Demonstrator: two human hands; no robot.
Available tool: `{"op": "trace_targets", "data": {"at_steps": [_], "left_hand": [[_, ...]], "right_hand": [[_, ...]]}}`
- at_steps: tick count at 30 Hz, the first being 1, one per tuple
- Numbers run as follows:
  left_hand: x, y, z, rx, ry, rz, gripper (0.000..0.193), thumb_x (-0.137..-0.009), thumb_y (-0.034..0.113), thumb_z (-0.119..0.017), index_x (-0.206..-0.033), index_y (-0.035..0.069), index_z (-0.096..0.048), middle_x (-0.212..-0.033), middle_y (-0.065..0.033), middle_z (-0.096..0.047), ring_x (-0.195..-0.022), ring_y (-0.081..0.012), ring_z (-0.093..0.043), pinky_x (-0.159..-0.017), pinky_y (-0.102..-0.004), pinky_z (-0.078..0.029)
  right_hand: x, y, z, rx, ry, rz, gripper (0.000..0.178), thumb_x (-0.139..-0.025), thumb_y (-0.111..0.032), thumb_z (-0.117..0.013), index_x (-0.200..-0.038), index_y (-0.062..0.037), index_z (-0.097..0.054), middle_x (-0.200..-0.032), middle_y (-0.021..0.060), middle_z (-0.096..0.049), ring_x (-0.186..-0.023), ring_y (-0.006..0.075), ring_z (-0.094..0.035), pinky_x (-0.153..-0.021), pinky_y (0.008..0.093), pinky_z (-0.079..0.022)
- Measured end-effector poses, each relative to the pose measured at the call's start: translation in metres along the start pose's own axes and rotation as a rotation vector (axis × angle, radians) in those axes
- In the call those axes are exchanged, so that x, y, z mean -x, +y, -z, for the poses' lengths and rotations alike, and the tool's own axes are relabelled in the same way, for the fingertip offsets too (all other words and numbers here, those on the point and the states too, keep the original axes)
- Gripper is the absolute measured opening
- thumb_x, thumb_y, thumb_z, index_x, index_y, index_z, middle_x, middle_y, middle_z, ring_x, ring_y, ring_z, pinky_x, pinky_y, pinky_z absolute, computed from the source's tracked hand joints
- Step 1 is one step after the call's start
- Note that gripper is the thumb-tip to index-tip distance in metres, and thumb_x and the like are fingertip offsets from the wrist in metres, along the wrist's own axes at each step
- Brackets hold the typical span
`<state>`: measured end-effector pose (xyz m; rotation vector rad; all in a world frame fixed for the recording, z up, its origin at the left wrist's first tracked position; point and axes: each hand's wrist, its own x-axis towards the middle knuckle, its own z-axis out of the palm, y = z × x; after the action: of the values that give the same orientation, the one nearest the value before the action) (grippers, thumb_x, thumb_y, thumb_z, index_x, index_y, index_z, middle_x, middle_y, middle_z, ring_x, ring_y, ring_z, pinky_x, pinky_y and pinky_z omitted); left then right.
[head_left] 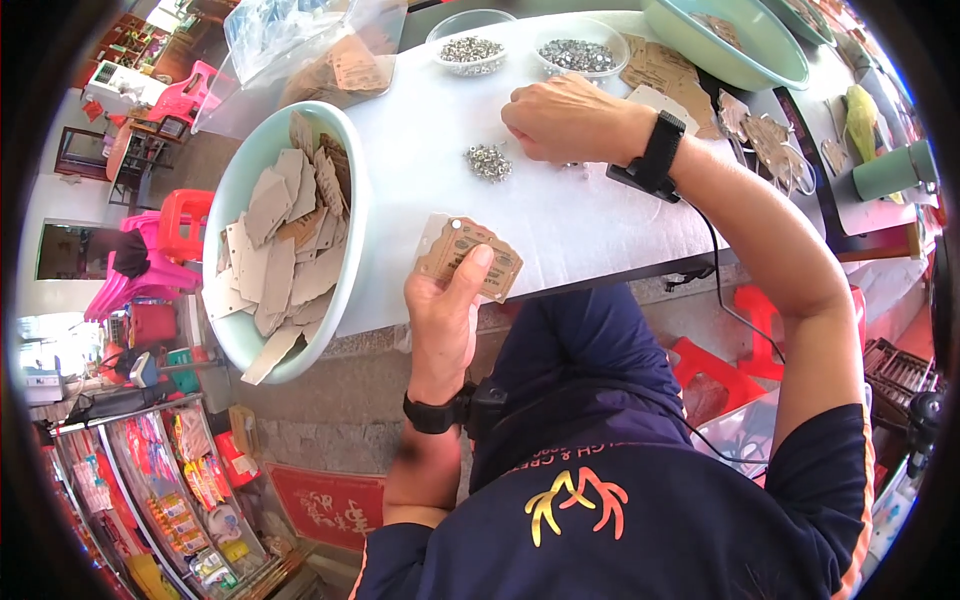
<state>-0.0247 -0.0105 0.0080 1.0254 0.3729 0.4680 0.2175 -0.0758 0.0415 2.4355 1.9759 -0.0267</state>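
My left hand (450,300) pinches a brown cardboard card (465,250) by its lower edge, thumb on top, just off the table's near edge. The card has wavy sides, printing, and a small shiny metal stud near its upper corner; a clear plastic piece shows at its left side. Above the white tabletop, my right hand (570,118) is closed with the knuckles up. Its fingertips are hidden, so what it holds does not show. Beside it lies a small heap of silvery metal fasteners (488,162), with a few more loose pieces under the wrist.
A pale green tub (352,215) full of grey-brown cards stands at the left. Farther back are a clear plastic bin (225,110), two clear bowls of metal fasteners (472,50), stacked cards (665,75) and another green basin (730,60). A black cable (722,290) hangs from my right wrist.
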Motion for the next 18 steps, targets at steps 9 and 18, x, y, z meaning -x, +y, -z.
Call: {"op": "trace_targets", "data": {"at_steps": [9,18], "left_hand": [[-0.002,-0.003,0.003,0.02,-0.018,-0.038,0.025,-0.09,0.004,-0.063,-0.114,0.001,-0.058,-0.103,-0.0057,-0.061,-0.093,-0.0122,-0.06,-0.083,-0.0302,-0.051],[-0.001,-0.005,0.002,0.006,0.005,-0.043,0.026,-0.089,0.003,-0.064,-0.114,0.001,-0.058,-0.103,-0.0053,-0.061,-0.094,-0.0124,-0.06,-0.083,-0.0297,-0.051]], "right_hand": [[0.008,0.0,-0.016,-0.047,0.266,-0.012,0.012,-0.081,-0.012,-0.058,-0.077,-0.0014,-0.062,-0.081,0.0148,-0.064,-0.072,0.0329,-0.065,-0.063,0.0433,-0.05],[0.008,0.002,-0.014,0.032,0.178,0.016,0.012,-0.084,-0.012,-0.057,-0.081,-0.0021,-0.064,-0.082,0.0135,-0.064,-0.075,0.032,-0.065,-0.067,0.0426,-0.05]]}}
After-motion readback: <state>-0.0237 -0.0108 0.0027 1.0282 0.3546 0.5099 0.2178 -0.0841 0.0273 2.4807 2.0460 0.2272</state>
